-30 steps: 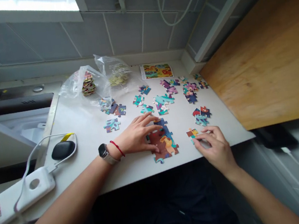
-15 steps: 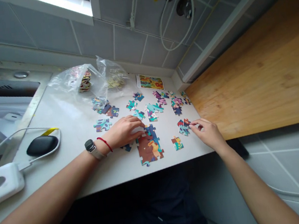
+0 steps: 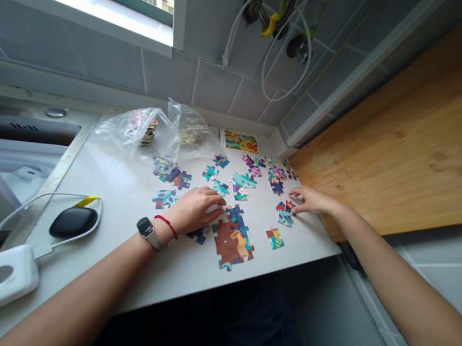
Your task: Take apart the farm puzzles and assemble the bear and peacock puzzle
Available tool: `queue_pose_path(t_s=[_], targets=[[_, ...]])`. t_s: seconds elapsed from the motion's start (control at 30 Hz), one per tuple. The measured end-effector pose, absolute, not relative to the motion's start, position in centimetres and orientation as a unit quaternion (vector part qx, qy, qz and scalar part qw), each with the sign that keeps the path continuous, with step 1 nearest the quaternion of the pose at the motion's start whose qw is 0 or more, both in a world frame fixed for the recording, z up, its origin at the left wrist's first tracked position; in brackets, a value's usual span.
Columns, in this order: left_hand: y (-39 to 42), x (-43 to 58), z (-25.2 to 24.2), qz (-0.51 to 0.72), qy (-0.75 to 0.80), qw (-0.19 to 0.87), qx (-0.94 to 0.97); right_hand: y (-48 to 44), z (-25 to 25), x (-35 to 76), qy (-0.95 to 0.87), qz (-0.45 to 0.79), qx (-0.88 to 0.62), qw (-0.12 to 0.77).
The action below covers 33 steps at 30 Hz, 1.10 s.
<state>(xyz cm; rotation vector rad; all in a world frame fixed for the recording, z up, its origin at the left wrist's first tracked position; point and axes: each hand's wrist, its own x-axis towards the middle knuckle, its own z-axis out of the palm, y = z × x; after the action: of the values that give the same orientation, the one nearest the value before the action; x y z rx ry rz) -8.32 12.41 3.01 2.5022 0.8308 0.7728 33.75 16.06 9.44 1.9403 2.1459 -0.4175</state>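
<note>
A joined patch of puzzle pieces (image 3: pixel 231 238) lies near the front edge of the white counter (image 3: pixel 131 192). My left hand (image 3: pixel 197 207), with a watch and a red cord at the wrist, rests on the counter with curled fingers touching the patch's upper left edge. My right hand (image 3: pixel 310 200) lies low on the counter, fingers stretched toward a small red and teal cluster of pieces (image 3: pixel 284 213). A single orange and teal piece (image 3: pixel 274 237) lies between the patch and that cluster. Several loose pieces (image 3: pixel 240 180) are scattered farther back.
Two clear bags of pieces (image 3: pixel 152 129) and a reference picture card (image 3: pixel 239 141) sit near the tiled wall. A black case (image 3: pixel 72 221), a white cable and a white power bank (image 3: pixel 2 279) lie at the left by a sink (image 3: pixel 26 166). A wooden board (image 3: pixel 401 145) borders the right.
My right hand left the single orange piece and moved back to the red and teal cluster. My left hand curled onto the patch's upper left edge. The view tilted up and left.
</note>
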Motion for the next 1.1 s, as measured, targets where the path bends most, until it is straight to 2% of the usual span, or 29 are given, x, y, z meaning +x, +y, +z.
queue_pose_path(t_s=[0.3,0.7,0.97,1.1], targets=[[12.7,-8.5,2.5,0.286,0.306,0.209,0.884,24.4,8.5,31.6,0.729,-0.087,0.676,0.056],[12.7,-8.4,2.8,0.266,0.32,0.198,0.888,24.4,8.6,29.8,0.756,-0.073,0.65,0.016],[12.6,-8.4,3.2,0.267,0.322,0.198,0.886,23.3,8.2,20.8,0.84,-0.121,0.528,-0.038],[12.7,-8.4,3.0,0.267,0.324,0.201,0.885,24.6,6.4,15.6,0.829,-0.129,0.543,-0.037]])
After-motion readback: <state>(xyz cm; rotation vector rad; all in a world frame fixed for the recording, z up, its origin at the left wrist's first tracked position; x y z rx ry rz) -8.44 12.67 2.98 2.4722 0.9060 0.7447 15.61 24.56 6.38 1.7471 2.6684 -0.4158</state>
